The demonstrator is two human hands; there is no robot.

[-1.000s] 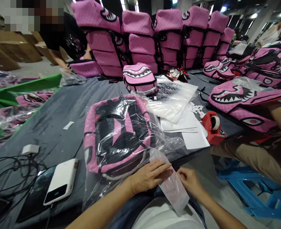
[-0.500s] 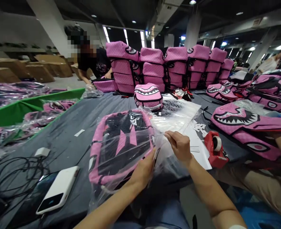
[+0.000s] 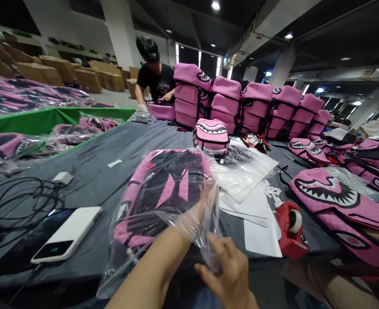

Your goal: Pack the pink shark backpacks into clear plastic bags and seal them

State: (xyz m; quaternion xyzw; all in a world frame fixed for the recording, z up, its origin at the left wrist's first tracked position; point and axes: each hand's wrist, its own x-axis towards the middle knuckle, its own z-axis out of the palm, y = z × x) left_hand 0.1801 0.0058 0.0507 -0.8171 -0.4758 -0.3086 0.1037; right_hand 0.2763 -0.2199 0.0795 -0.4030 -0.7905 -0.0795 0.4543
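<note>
A pink and black backpack (image 3: 168, 201) lies on the table inside a clear plastic bag (image 3: 112, 266), its dark panel with two pink shapes facing up. My left hand (image 3: 205, 199) reaches into the bag and rests at the backpack's right edge. Its fingers look stretched out, though the film blurs them. Close to me, my right hand (image 3: 226, 266) is at the bag's loose mouth, thumb and fingers apart with film beside the fingertips. Just beyond the backpack sits a small pink bag (image 3: 211, 136) with a toothed mouth print.
White plastic bags and papers (image 3: 245, 171) lie to the right, beside a red tape dispenser (image 3: 287, 231). A shark-face backpack (image 3: 324, 193) is further right. Stacked pink bags (image 3: 186, 101) line the back near a co-worker (image 3: 157, 81). A white power bank (image 3: 67, 234) and cables lie left.
My left hand has moved further into the bag along the backpack's right edge. My right hand has let go of the raised film and come down towards me. The view has shifted left.
</note>
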